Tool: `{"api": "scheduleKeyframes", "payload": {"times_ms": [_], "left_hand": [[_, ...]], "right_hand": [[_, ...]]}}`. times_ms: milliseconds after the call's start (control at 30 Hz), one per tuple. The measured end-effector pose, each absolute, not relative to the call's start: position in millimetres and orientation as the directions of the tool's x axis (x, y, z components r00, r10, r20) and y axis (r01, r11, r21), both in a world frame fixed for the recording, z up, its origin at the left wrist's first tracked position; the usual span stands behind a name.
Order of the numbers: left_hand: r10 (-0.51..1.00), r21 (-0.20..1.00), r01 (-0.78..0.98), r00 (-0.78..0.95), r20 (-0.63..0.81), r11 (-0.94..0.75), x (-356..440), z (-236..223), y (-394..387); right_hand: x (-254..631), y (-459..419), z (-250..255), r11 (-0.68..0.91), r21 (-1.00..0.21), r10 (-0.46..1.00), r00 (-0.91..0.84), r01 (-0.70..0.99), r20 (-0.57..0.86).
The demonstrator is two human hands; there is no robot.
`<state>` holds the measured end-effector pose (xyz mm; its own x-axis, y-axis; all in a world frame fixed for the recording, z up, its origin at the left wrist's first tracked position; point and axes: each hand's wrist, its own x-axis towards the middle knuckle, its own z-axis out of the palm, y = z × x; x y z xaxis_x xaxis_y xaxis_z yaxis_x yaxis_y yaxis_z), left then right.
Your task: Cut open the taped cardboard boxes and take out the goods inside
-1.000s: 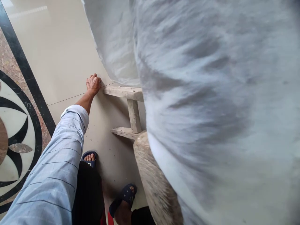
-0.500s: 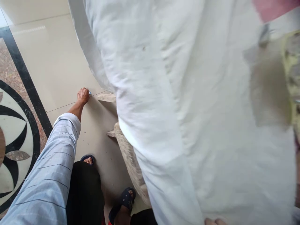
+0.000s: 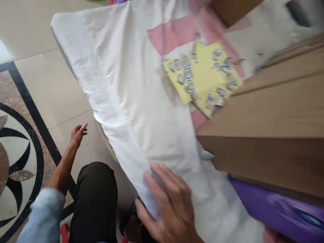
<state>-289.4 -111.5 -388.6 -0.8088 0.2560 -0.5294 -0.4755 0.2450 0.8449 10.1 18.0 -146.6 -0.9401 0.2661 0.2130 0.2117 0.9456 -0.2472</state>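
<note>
My left hand (image 3: 78,135) is low over the tiled floor, fingers pinched on a small pale piece (image 3: 85,126) too small to make out. My right hand (image 3: 172,206) rests on the white cloth (image 3: 121,84) at the edge of the covered table, fingers and thumb apart. Farther across the cloth lies a yellow card (image 3: 205,72) with many small silvery and dark pieces scattered over it, blurred by motion. Pink patches show on the cloth around the card.
A large brown cardboard box (image 3: 265,111) takes up the right side. Below it a shiny purple package (image 3: 275,209) lies on the cloth. My knee (image 3: 93,199) is at lower left, beside patterned floor tiles (image 3: 22,162).
My left hand has risen from the floor with a small piece between its fingers. My right hand has come into fuller view on the cloth's edge. The view has swung right, showing the yellow card.
</note>
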Motion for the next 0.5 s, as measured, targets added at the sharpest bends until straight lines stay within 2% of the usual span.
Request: {"api": "scheduleKeyframes", "payload": {"times_ms": [100,167,333,400,500], "left_hand": [[0.218,0.906,-0.406,-0.88,-0.423,0.118,-250.6,-312.7,-147.2],[0.219,0.931,-0.355,-0.918,-0.331,-0.08,-223.2,-251.9,-160.6],[0.512,0.928,-0.339,-0.831,-0.217,-0.157,-139.8,-115.2,-147.1],[0.623,0.923,-0.35,-0.761,-0.18,-0.16,-107.6,-83.0,-134.6],[0.724,0.927,-0.34,-0.678,-0.124,-0.16,-70.6,-61.5,-114.6]], "right_hand": [[-1.8,17.8,-152.8,0.92,-0.349,0.275,-0.926,0.176,0.257],[-7.8,20.4,-158.2,0.896,-0.424,0.269,-0.923,0.135,0.275],[-2.8,16.0,-150.1,0.791,-0.607,0.32,-0.9,0.082,0.296],[18.7,11.7,-136.4,0.746,-0.664,0.364,-0.858,0.036,0.363],[76.2,11.7,-114.3,0.736,-0.677,0.451,-0.748,0.003,0.488]]}}
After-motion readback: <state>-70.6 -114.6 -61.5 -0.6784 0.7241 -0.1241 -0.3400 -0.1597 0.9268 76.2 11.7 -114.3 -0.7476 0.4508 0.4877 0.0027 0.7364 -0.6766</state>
